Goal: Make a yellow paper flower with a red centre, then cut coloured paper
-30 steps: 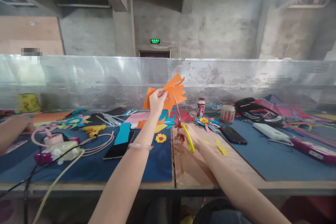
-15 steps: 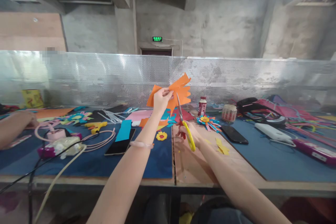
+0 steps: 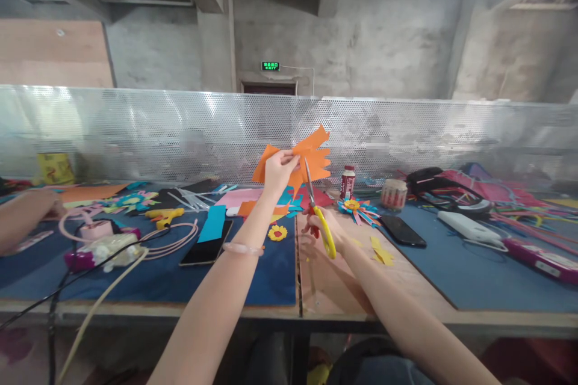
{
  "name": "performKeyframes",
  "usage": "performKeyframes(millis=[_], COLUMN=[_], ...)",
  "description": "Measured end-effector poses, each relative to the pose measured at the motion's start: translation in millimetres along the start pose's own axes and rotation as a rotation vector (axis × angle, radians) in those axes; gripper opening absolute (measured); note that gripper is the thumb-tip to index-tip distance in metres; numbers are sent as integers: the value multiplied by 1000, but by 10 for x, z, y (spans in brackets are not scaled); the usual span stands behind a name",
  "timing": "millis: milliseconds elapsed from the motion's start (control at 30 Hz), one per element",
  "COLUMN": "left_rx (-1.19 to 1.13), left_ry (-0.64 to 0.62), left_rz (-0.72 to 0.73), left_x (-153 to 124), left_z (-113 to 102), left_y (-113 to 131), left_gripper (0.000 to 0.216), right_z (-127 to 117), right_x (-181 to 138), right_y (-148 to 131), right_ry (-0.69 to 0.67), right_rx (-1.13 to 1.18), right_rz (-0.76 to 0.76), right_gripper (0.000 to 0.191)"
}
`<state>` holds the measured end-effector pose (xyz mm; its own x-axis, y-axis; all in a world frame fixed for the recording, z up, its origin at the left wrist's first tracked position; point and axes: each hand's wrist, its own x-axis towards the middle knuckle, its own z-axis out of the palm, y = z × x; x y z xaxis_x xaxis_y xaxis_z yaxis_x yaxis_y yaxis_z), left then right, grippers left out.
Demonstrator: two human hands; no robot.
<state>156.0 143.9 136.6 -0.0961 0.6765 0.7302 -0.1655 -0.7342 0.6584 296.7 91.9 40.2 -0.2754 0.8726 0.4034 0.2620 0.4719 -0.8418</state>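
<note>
My left hand (image 3: 276, 171) holds up a piece of orange paper (image 3: 311, 153) with several pointed strips cut along its right edge. My right hand (image 3: 326, 230) grips yellow-handled scissors (image 3: 317, 212), their blades pointing up into the lower edge of the orange paper. Both hands are raised above the middle of the work table (image 3: 343, 289). A pale bangle sits on my left wrist.
Coloured paper scraps, paper flowers (image 3: 356, 209), a yellow glue gun (image 3: 165, 215), two dark phones (image 3: 205, 248), a small bottle (image 3: 347, 182), a tape roll (image 3: 392, 194) and a white power bank (image 3: 468, 226) lie on the table. Another person's arm (image 3: 20, 216) rests at far left. A perforated metal screen (image 3: 135, 132) backs the table.
The view shifted slightly to the left and up. The orange paper and scissors stay together, with the blades a little deeper in the paper.
</note>
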Motion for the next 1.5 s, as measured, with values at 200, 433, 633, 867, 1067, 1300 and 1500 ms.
performKeyframes(millis=[200,433,633,867,1067,1300,1500], left_rx=[-1,0,11,10,12,13,19], left_ry=[2,-2,-13,-22,-18,-14,-17], left_rz=[8,-4,-9,-10,-13,-8,-3], left_x=[-4,-1,-19,-30,-31,-25,-31], left_z=[4,-3,8,25,22,16,23], left_y=[9,-16,-4,9,15,-6,0], left_gripper=[16,14,13,15,15,16,16], right_z=[-10,-14,-3,11,13,9,11], right_x=[-3,-38,-27,-22,-18,-15,-20], right_y=[-22,-70,-70,-30,-51,-36,-59], right_ry=[16,19,24,31,49,43,47], right_rx=[-33,-43,-23,3,0,6,11], right_rz=[-15,2,-9,-11,0,14,10], right_gripper=[17,19,13,10,12,11,10])
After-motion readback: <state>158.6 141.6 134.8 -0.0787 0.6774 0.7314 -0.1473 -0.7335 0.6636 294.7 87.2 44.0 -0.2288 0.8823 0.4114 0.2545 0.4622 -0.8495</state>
